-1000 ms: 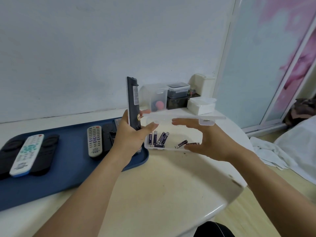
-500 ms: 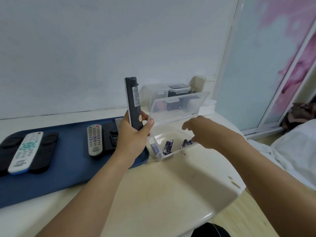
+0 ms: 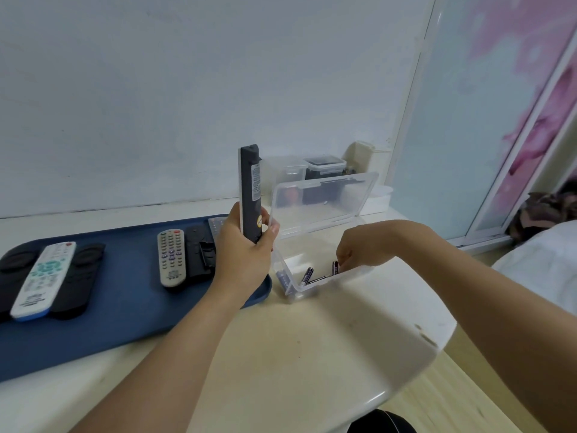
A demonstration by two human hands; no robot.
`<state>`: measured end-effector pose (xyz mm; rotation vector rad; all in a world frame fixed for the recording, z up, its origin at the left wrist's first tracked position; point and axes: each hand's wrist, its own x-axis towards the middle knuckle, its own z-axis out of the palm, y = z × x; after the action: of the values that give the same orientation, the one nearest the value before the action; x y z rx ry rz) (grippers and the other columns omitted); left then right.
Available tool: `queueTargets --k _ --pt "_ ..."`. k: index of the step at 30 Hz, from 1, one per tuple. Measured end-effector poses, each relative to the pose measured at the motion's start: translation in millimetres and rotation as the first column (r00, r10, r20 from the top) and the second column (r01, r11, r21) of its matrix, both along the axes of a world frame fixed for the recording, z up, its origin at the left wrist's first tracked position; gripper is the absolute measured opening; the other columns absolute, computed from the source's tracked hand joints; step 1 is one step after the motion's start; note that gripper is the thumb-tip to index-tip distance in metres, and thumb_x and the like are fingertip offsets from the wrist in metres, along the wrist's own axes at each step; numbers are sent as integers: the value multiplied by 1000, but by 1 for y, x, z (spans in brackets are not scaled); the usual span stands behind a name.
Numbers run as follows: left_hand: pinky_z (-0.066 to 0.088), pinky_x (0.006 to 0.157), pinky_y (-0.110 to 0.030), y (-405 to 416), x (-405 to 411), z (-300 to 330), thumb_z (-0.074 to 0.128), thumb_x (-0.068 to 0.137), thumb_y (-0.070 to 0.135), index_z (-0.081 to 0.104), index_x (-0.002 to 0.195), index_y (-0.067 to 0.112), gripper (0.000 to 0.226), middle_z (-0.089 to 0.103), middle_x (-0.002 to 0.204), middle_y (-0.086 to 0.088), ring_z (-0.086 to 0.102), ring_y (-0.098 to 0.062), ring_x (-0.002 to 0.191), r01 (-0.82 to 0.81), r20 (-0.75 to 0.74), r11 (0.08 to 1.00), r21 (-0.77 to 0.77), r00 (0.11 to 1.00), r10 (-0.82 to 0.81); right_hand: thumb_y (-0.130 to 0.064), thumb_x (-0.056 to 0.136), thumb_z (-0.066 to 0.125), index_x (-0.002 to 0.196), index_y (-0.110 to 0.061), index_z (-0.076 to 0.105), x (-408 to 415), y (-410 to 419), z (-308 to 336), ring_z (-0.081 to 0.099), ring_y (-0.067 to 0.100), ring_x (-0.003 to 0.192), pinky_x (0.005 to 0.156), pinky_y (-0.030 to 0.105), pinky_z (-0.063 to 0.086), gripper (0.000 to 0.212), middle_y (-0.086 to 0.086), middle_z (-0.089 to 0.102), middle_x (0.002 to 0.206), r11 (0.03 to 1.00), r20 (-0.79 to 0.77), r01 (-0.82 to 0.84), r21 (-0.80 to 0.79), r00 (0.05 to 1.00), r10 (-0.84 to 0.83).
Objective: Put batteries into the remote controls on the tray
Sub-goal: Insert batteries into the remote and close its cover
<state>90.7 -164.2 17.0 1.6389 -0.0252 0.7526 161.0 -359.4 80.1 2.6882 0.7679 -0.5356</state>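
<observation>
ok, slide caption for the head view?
Left hand holds slim black remote upright; right hand picks dark battery from open clear plastic box.

The clear box's lid (image 3: 321, 201) now stands raised, no longer flat; the right hand (image 3: 363, 246) has dipped inside, fingers (image 3: 343, 256) pinching a battery (image 3: 334, 267).

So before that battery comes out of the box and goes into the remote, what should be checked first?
1. Clear box lid open: ok, it stands raised.
2. Right hand pinching a battery: ok, fingertips on its top end.
3. Left hand holding the black remote firmly: ok, upright, back facing the camera.
4. Remote's battery cover off: cannot tell, the left hand hides that end.
5. Spare batteries left in the box: ok.
</observation>
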Motion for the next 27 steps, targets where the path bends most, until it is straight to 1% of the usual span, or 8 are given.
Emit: queueTargets --k 4,8,11,14,17,20,23,27 --pt "54 71 -29 2 1 -3 68 90 1 54 89 21 24 66 79 8 58 -6 66 -18 -18 1000 -15 1000 17 -44 100 46 92 -19 68 -8 0 4 50 14 75 70 27 38 35 -8 56 79 999 -84 2 35 996 1" --pt "53 74 -26 2 2 -3 67 89 -2 53 87 23 28 68 85 0 60 -6 70 -34 -26 999 -35 999 33 -31 103 42 86 -22 61 -12 -1 -2 44 9 66 64 22 34 28 -10 51 71 988 -135 34 152 991 -13" --pt "53 71 -31 4 5 -4 68 89 0 53 87 25 28 69 89 -5 59 -10 68 -42 -46 999 -31 998 41 -20 103 41 82 -17 59 -12 -4 -10 40 12 64 60 18 34 28 -8 48 70 971 -134 58 232 991 -27" --pt "51 65 -33 5 7 -6 68 90 2 53 88 26 28 69 88 -1 59 -11 68 -42 -61 999 -33 997 40 -21 102 41 73 -24 59 -10 -8 -16 45 17 73 73 25 45 34 -7 55 78 931 -148 98 353 988 -47" --pt "55 70 -26 5 8 -5 67 90 0 55 91 20 24 67 84 6 59 -3 68 -32 -56 999 -42 998 30 -17 101 43 61 -26 47 -11 -10 -21 40 8 62 62 17 35 42 -12 49 64 888 -124 93 450 991 -40" --pt "55 74 -26 5 8 -5 67 90 -1 54 90 20 25 65 83 5 59 -1 70 -26 -50 999 -35 998 24 -16 99 43 62 -18 37 -11 -13 -26 31 13 60 61 27 31 38 -7 37 61 844 -48 32 535 999 -7" --pt "55 77 -30 6 9 -7 69 89 1 54 88 25 28 68 87 -1 61 -7 73 -50 -53 999 -6 997 50 -17 100 43 64 -12 45 -7 -13 -29 36 8 54 55 19 31 36 -11 45 55 711 71 -28 702 997 -32" --pt "57 75 -36 9 11 -7 70 89 5 55 89 24 24 70 87 -1 64 -14 70 -87 -76 996 -11 993 86 -18 103 44 66 0 52 -4 -9 -33 44 2 48 48 12 31 42 -13 45 48 442 192 -106 891 969 -153"
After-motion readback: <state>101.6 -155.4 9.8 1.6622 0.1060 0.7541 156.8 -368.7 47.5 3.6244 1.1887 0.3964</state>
